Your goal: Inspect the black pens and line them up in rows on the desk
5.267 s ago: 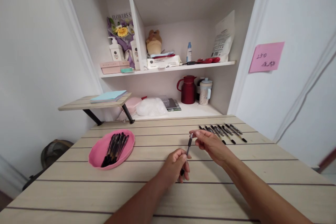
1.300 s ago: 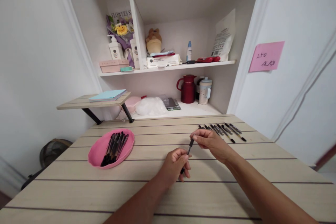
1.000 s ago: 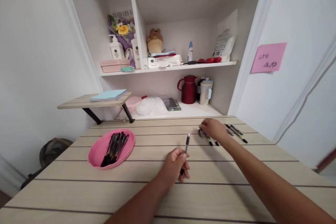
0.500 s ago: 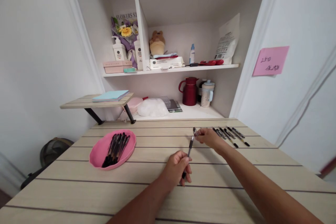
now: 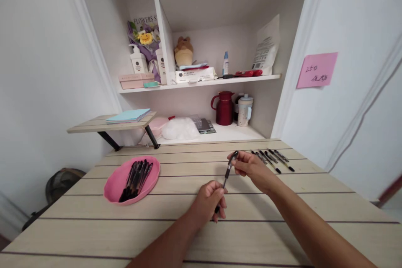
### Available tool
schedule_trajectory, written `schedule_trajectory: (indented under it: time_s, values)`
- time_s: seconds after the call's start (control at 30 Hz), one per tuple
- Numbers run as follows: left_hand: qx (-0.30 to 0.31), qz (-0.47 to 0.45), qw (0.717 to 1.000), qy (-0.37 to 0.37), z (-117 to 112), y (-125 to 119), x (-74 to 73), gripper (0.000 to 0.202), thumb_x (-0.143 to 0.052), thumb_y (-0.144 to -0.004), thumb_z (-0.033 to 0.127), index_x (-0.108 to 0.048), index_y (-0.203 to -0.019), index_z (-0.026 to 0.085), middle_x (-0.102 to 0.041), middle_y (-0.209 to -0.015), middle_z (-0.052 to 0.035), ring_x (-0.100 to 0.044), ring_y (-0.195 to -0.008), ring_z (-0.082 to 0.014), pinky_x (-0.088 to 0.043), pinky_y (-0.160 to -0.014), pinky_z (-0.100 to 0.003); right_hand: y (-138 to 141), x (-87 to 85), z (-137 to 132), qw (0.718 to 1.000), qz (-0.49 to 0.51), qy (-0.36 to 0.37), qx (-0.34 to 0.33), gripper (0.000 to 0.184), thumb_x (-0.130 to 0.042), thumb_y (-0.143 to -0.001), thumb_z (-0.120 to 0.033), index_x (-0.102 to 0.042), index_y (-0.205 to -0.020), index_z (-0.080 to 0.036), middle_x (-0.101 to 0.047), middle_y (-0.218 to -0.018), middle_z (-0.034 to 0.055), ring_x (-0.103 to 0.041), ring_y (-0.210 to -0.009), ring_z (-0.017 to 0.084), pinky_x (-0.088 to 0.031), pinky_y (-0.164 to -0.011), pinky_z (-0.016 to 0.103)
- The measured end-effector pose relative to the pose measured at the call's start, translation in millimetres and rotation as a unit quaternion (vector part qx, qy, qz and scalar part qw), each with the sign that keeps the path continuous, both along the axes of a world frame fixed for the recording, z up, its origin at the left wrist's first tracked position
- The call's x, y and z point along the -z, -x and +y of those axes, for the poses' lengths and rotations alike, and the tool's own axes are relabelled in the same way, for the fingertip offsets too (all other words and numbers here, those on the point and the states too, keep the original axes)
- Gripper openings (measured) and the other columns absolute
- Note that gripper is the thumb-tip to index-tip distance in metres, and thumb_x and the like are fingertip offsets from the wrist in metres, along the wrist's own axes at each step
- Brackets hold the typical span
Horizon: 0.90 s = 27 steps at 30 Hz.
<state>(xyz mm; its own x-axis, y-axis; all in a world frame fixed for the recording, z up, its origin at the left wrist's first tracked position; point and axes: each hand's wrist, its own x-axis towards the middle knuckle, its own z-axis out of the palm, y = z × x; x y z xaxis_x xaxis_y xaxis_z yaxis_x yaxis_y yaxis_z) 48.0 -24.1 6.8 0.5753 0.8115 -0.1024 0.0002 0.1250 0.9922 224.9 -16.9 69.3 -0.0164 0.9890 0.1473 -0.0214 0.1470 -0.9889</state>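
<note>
Holding the black pen [image 5: 226, 173] above the middle of the wooden table [image 5: 94, 234], you have it tilted, with its top leaning away from you and to the right. Your left hand [image 5: 209, 201] is curled around its lower barrel, fingers closed on it, and the bottom end pokes out below your fist. Your right hand [image 5: 251, 167] pinches a small dark cap [image 5: 234, 157] between thumb and fingertips, right at the pen's upper end. Whether the cap is seated on the tip or only touching it cannot be told.

Just beyond your right hand, a row of loose pens [image 5: 273, 159] lies on the table near its far right edge. Well apart to your left sits a pink dish [image 5: 114, 184] with a bundle of black pens [image 5: 136, 176] lying in it.

A pink sticky note [image 5: 317, 70] on the wall at right carries handwriting: "250" on top, with a second line beneath that is too small to make out. On the shelf unit behind the table, a bouquet wrapper [image 5: 146, 20] reads "FLOWERS S", the rest cut off by the upright. The pump bottle [image 5: 137, 62] and the wipes pack [image 5: 194, 74] bear labels, but their print is too small to read. Lower down stand a red jug [image 5: 224, 109] and a pale mug [image 5: 244, 109], side by side.
</note>
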Motion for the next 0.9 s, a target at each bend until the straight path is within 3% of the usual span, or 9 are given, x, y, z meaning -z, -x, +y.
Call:
schedule_trajectory:
  time_s: [0.17,0.33,0.43,0.9]
  values:
    - [0.002,-0.010,1.000,0.000,1.7,0.2,2.3,0.033,-0.051,-0.074,0.045,-0.047,-0.089,0.016,-0.052,-0.057,0.0053,-0.050,-0.036,-0.0061,-0.027,-0.028,-0.012,7.3,2.7,-3.6,0.997,-0.068,0.031,-0.027,0.026,-0.068,-0.061,-0.039,-0.055,-0.069,-0.017,-0.045,-0.050,-0.0065,-0.041,-0.044,0.006,-0.023,-0.042,0.021]
    - [0.008,-0.013,1.000,0.004,2.3,1.1,1.5,0.034,-0.050,-0.074,0.045,-0.048,-0.090,0.016,-0.053,-0.057,0.0046,-0.051,-0.037,-0.0067,-0.027,-0.028,-0.012,3.9,2.7,-5.9,0.998,-0.050,0.030,-0.036,0.036,-0.064,-0.067,-0.040,-0.058,-0.096,-0.018,-0.058,-0.071,-0.0009,-0.047,-0.051,0.007,-0.028,-0.045,0.021]
    - [0.013,-0.012,1.000,0.009,1.7,2.0,-0.1,0.033,-0.050,-0.074,0.044,-0.049,-0.092,0.016,-0.053,-0.058,0.0041,-0.052,-0.038,-0.0072,-0.029,-0.029,-0.013,2.1,4.6,-5.5,0.999,-0.016,0.014,-0.033,0.037,-0.063,-0.067,-0.039,-0.058,-0.096,-0.016,-0.061,-0.080,0.0024,-0.046,-0.050,0.005,-0.027,-0.045,0.021]
    - [0.006,-0.018,0.999,-0.027,1.4,0.8,10.1,0.028,-0.049,-0.074,0.040,-0.046,-0.091,0.018,-0.050,-0.058,0.0058,-0.047,-0.037,-0.0052,-0.033,-0.031,-0.013,12.0,20.0,-3.1,0.999,-0.031,-0.007,-0.007,0.033,-0.061,-0.068,-0.040,-0.059,-0.091,-0.016,-0.058,-0.066,-0.0015,-0.042,-0.045,0.005,-0.027,-0.044,0.021]
